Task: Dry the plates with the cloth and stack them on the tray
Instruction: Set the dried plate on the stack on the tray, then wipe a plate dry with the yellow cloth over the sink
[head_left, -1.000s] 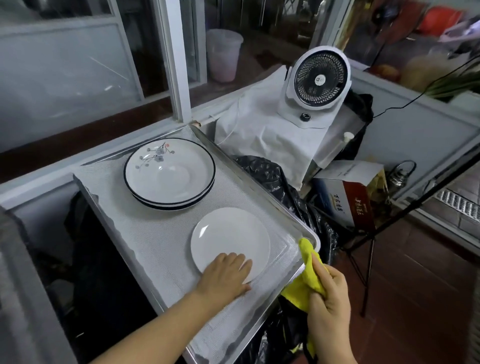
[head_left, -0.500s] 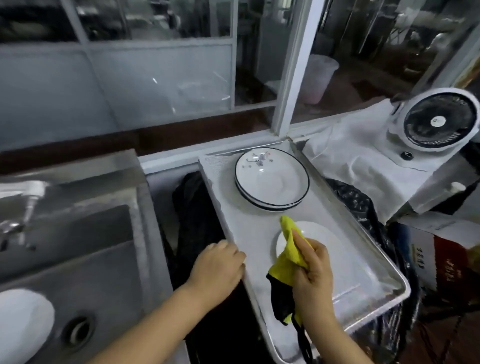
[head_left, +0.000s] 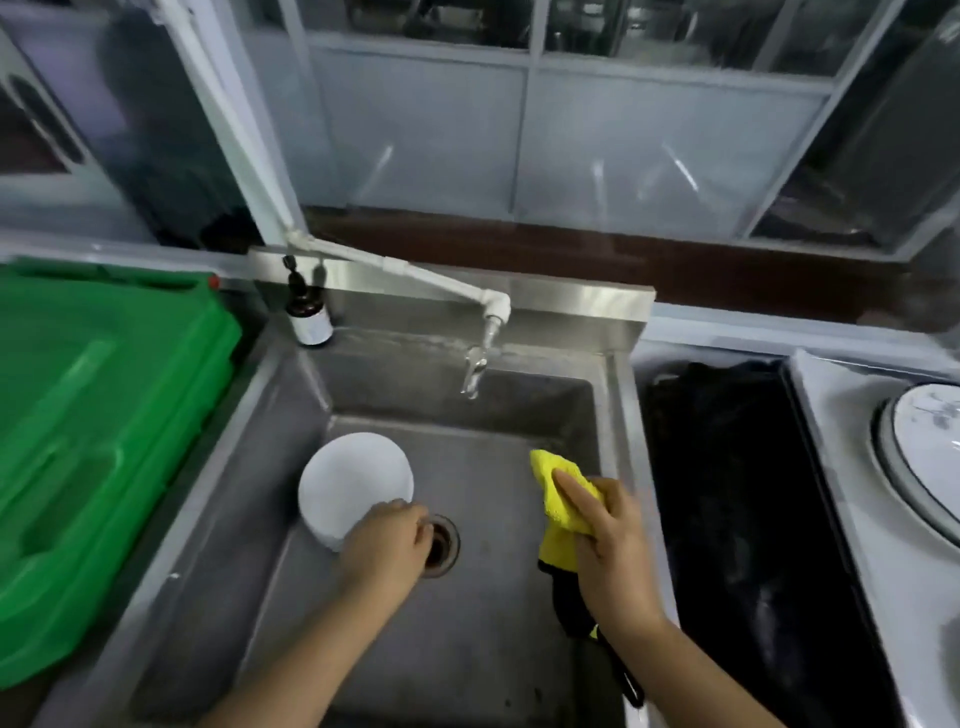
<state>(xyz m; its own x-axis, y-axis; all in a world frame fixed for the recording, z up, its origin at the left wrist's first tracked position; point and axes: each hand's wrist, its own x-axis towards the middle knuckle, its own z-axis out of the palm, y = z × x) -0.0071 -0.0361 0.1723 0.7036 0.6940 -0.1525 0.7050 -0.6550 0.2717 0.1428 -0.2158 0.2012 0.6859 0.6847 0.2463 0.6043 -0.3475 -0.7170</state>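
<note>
The view has swung left since half a second ago: the stainless steel sink (head_left: 363, 623) now fills the middle, where before it sat at the left edge and the metal tray (head_left: 852, 467) took the centre. The left hand (head_left: 387, 545), which hung over the gap beside the tray, has come down into the basin and curls over the near rim of a plain white round plate (head_left: 353, 483) lying on the sink floor; whether the fingers have actually closed on the plate cannot be told, since the hand hides that edge. The right hand (head_left: 608, 551) has moved off the tray and is closed around the yellow cloth (head_left: 561, 499), index finger laid along it, above the right side of the basin. A dark part of the cloth hangs below the fist.

The round drain (head_left: 441, 545) is half covered by the left hand. The dark-rimmed white plates (head_left: 919, 452) stacked on the tray are cut off by the right edge, and the flat white plate seen on the tray earlier is out of frame. The white pipe tap (head_left: 483, 338) reaches over the back of the basin, with a small dark bottle with a white label (head_left: 306, 312) on the ledge to its left. A green plastic crate (head_left: 93, 441) lies left of the sink; black plastic sheeting (head_left: 737, 519) fills the gap between sink and tray, its folds hard to make out.
</note>
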